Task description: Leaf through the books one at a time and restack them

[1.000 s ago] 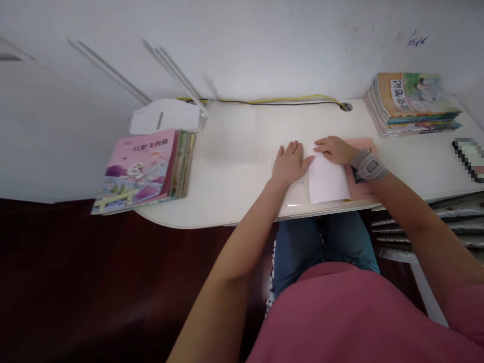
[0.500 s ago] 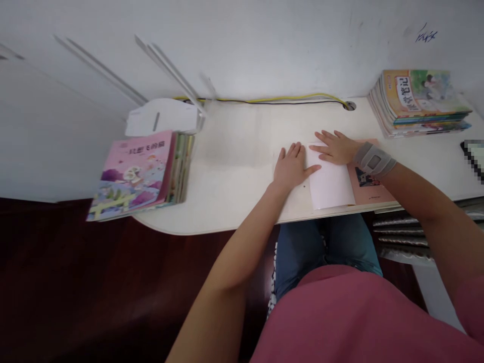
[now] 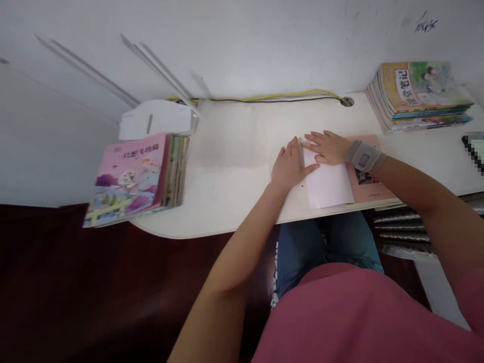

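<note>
A white sheet of paper lies on a thin pink book at the front edge of the white desk. My left hand lies flat on the desk with fingers stretched out, its thumb touching the sheet's left edge. My right hand rests flat on the top of the sheet, fingers spread and pointing left. A grey band wraps my right wrist.
A stack of picture books with a pink cover sits at the desk's left end, beside a white lamp base. Another book stack stands at the back right. A yellow and black cable runs along the wall.
My right hand has opened from a loose curl to flat, spread fingers and slid a little left across the sheet's top. My left hand stays beside the sheet.
</note>
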Demonstrator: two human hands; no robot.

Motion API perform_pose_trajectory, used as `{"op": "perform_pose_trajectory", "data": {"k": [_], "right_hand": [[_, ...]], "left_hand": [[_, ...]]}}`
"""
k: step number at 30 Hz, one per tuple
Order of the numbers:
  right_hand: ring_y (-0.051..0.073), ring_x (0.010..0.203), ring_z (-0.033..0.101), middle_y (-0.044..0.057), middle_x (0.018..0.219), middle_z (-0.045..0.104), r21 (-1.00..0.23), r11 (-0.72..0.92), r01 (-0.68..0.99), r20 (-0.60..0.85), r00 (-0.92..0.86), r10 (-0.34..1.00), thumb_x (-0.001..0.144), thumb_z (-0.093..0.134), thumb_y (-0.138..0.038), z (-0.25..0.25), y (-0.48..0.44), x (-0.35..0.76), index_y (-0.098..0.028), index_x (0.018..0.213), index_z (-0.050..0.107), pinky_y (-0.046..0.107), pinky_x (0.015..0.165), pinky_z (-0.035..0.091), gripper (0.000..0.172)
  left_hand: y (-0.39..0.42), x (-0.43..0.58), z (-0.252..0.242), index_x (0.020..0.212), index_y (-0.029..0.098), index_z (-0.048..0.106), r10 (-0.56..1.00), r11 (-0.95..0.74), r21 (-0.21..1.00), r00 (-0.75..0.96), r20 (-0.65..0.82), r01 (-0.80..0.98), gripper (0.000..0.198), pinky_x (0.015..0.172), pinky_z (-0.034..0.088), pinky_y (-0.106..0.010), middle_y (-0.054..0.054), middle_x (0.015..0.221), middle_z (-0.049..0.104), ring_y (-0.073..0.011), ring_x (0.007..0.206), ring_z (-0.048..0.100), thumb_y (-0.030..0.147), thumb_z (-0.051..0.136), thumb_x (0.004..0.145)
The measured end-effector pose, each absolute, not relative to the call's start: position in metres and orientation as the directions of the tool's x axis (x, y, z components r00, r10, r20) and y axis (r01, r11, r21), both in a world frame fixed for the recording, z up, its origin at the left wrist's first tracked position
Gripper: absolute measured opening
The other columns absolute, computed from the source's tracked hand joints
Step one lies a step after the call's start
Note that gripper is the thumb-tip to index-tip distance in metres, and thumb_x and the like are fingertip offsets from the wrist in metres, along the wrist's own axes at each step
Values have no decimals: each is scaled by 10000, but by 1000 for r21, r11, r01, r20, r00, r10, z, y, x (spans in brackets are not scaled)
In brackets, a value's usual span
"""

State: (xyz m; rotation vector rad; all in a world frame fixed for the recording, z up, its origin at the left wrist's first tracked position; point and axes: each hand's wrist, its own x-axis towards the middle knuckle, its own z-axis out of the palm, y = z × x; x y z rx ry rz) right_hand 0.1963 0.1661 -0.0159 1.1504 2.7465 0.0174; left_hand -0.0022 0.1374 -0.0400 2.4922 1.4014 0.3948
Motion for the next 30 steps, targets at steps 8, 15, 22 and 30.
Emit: {"op": "perform_pose_trajectory", "data": {"k": [8,15,22,30], "right_hand": [[375,1419,246,144,1581,235,11,631,776,-112,-626,772,920,342,-412,-27,166,190,-172,1497,286,627,1083,229,628],[376,1443,188,109,1598,194,-6,471,882,-77,-470,879,910,316,-382,-35,157,176,-213,1502,295,693,1095,127,617],[369,1423,261,69,1583,258,-55,497,866,-164,-499,851,894,337,-568,-32,177,184,-315,1494,312,662,1105,177,651],[352,1460,141,90,1612,137,-39,646,762,-192,-640,744,955,331,-437,-20,173,182,-289,1445,411,662,1104,124,518]], "left_hand": [[138,-2,-43,1481,-2,204,863,-501,336,489,125,797,1048,1166,213,-465,-263,1529,287,-326,1429,279,772,389,800],[139,-2,-45,1477,14,236,866,-497,306,488,111,812,1005,1170,206,-460,-245,1525,309,-320,1434,271,762,360,817],[140,-1,-44,1493,47,214,872,-481,285,486,60,829,996,1170,204,-464,-222,1544,284,-324,1434,268,754,385,814],[139,1,-43,1516,45,90,898,-429,321,438,48,844,1093,1175,194,-450,-232,1577,156,-309,1453,221,743,482,772]]}}
